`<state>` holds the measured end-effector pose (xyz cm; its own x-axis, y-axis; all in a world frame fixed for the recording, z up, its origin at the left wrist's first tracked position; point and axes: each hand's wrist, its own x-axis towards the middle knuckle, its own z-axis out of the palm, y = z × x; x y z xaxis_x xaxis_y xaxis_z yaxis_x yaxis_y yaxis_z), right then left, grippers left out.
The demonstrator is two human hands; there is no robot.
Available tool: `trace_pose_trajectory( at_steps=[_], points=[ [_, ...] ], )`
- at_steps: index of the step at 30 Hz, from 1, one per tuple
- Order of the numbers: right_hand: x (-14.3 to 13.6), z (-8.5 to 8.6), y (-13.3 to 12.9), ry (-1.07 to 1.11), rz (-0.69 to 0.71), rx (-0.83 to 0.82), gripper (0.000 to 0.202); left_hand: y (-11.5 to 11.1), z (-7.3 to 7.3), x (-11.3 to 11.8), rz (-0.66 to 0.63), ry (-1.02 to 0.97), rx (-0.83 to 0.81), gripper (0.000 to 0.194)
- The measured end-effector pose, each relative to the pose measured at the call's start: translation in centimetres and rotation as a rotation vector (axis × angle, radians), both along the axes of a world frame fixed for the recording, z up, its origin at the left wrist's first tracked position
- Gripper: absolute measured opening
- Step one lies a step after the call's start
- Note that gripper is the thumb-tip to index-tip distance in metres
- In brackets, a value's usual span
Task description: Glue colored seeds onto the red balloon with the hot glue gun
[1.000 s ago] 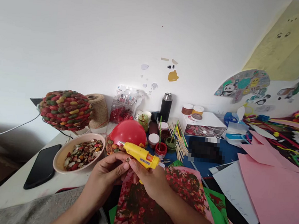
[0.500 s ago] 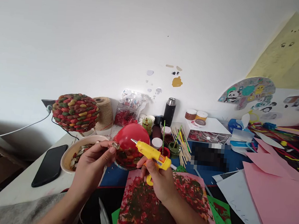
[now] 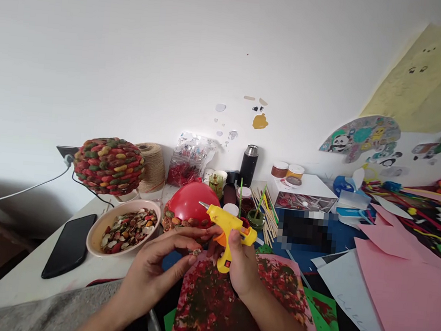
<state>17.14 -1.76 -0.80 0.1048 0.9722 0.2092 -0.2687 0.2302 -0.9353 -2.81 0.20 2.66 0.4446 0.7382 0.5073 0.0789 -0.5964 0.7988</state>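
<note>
My right hand (image 3: 243,268) is wrapped round a yellow hot glue gun (image 3: 225,219), whose metal nozzle points up and to the left. Between the thumb and fingers of my left hand (image 3: 157,268) is a small pistachio shell (image 3: 196,252), partly covered by the fingertips. Just behind both hands sits a red balloon (image 3: 192,200), its lower part covered with rows of painted shells (image 3: 173,220). To the left, a pale bowl (image 3: 93,249) holds many loose painted shells. My left fingertips are close to the right hand's fingers, below the nozzle.
A shell-covered ball (image 3: 109,166) stands at the left before a twine spool (image 3: 153,167). A phone (image 3: 70,245) lies beside the bowl. Paint jars (image 3: 255,219), wooden sticks (image 3: 272,219) and a black flask (image 3: 248,167) stand behind. Paint-smeared paper (image 3: 223,310) and scissors (image 3: 155,330) lie below my hands.
My left hand has moved right and down with the shell, away from the bowl, toward the right hand. The glue gun has turned slightly and shifted a little right.
</note>
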Motion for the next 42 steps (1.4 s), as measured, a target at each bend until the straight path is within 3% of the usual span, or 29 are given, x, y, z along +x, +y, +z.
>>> trace_pose_trajectory(
  at_steps=[10,19,29,32,37,42],
  points=[
    [0.1,0.6,0.0,-0.081,-0.005,0.1,0.079,-0.5,-0.3,0.3,-0.048,0.083,0.138,0.023],
    [0.0,0.1,0.3,-0.075,-0.111,0.063,0.074,-1.0,-1.0,0.7,-0.155,0.248,0.025,0.011],
    [0.5,0.4,0.8,0.023,-0.098,0.029,0.078,-1.2,0.4,0.9,-0.264,0.315,-0.042,0.013],
    [0.3,0.2,0.6,0.02,-0.072,0.004,0.08,-0.7,0.6,0.2,-0.141,0.165,-0.094,0.01],
    [0.0,-0.4,-0.1,-0.017,0.052,0.044,0.077,1.8,0.0,-1.7,0.264,-0.224,-0.221,0.022],
    [-0.3,-0.9,-0.9,-0.155,0.114,0.118,0.073,3.3,-0.5,-2.5,0.376,-0.333,-0.322,0.034]
  ],
)
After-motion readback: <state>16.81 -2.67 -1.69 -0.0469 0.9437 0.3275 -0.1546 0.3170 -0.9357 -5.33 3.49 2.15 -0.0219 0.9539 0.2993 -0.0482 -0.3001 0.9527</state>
